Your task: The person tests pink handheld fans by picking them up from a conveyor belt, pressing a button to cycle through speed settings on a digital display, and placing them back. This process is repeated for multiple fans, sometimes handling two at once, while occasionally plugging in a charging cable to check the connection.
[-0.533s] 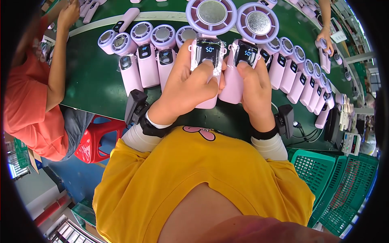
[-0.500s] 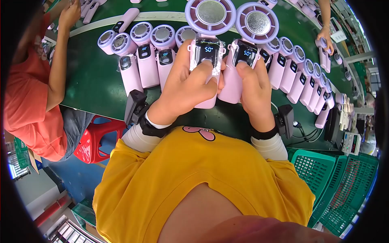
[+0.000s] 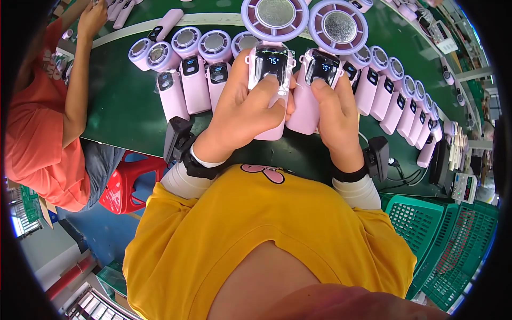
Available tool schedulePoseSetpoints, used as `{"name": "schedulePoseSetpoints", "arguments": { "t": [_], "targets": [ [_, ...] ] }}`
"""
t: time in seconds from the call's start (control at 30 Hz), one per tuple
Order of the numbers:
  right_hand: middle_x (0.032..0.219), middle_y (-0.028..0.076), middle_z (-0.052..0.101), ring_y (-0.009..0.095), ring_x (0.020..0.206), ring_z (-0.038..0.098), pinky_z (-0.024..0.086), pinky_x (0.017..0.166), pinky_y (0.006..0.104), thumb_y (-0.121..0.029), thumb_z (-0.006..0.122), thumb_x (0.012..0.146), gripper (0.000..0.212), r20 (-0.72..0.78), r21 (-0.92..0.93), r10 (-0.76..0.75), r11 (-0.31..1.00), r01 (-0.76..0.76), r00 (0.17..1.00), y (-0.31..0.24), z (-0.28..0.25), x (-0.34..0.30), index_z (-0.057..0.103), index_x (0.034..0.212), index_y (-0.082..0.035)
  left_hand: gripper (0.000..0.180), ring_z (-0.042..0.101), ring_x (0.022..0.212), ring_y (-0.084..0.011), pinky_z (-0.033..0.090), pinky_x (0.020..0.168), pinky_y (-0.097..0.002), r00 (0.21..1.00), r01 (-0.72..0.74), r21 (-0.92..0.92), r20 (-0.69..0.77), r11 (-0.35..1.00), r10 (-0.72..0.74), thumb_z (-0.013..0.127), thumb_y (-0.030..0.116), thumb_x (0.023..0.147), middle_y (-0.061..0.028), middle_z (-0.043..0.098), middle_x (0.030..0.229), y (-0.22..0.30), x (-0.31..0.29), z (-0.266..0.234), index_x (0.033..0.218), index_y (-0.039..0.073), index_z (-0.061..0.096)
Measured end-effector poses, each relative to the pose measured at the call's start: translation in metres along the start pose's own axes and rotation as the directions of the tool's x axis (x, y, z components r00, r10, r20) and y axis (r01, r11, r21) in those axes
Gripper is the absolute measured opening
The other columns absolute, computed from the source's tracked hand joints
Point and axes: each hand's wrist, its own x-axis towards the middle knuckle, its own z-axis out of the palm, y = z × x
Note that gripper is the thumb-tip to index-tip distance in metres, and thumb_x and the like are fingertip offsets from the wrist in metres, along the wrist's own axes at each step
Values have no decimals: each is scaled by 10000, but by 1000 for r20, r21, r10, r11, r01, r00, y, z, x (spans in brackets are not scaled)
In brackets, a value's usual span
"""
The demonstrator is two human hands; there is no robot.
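Observation:
My left hand (image 3: 242,109) is wrapped round a pink handheld fan (image 3: 269,125), its thumb on the front just below a lit black display. A second pink handheld fan (image 3: 302,116) is gripped by my right hand (image 3: 337,114), the thumb likewise under its display. Both fans stand side by side with their round lilac heads pointing away from me. Clear film covers the left fan's display, and my fingers behind the handles are mostly hidden. Just left of my left hand lie several similar fans (image 3: 194,88) on the green table (image 3: 122,112).
A curved row of pink fans (image 3: 394,112) lies to the right. Green plastic baskets (image 3: 413,218) stand below the table's right edge, near cables (image 3: 402,178) and a small white meter (image 3: 464,188). At left, a person in an orange shirt (image 3: 45,144) sits by a red stool (image 3: 128,184).
The lit readings on both held fans have changed together. My hands have barely moved. At the upper right, another person's hand and the fan it held are gone from that spot.

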Motion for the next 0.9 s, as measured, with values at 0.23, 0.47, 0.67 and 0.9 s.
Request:
{"name": "schedulePoseSetpoints", "arguments": {
  "t": [0.23,0.47,0.67,0.9],
  "targets": [
    [966,53,519,93,852,475,395,750,235,-135,446,850,291,-3,36,45,998,-45,999,3,-2,1,409,1103,4,385,527,693,-157,464,556,-305,1000,-21,10,13,1000,21,432,-102,707,-117,494,901,-1,0,0,1060,-34,291],
    [967,52,519,90,848,473,396,745,234,-135,447,849,291,-5,39,46,998,-46,999,-1,0,1,409,1102,3,392,526,699,-157,464,560,-304,1000,-17,-25,8,1000,18,436,-105,709,-117,494,907,-2,0,-1,1065,-33,290],
    [921,70,531,104,788,513,427,694,238,-159,455,851,278,-17,50,38,998,-38,999,2,4,3,418,1072,4,397,532,695,-165,465,573,-300,1000,-12,-18,-4,1000,12,449,-91,721,-121,505,908,1,-2,-3,1079,-29,290],
    [771,131,570,169,677,586,479,598,281,-251,421,872,287,-30,-38,384,922,-385,923,5,3,11,442,993,8,238,555,708,-186,457,588,-308,960,-20,5,-280,1000,20,449,127,817,-152,527,885,40,-53,-67,1012,-3,406]
  ]
}}
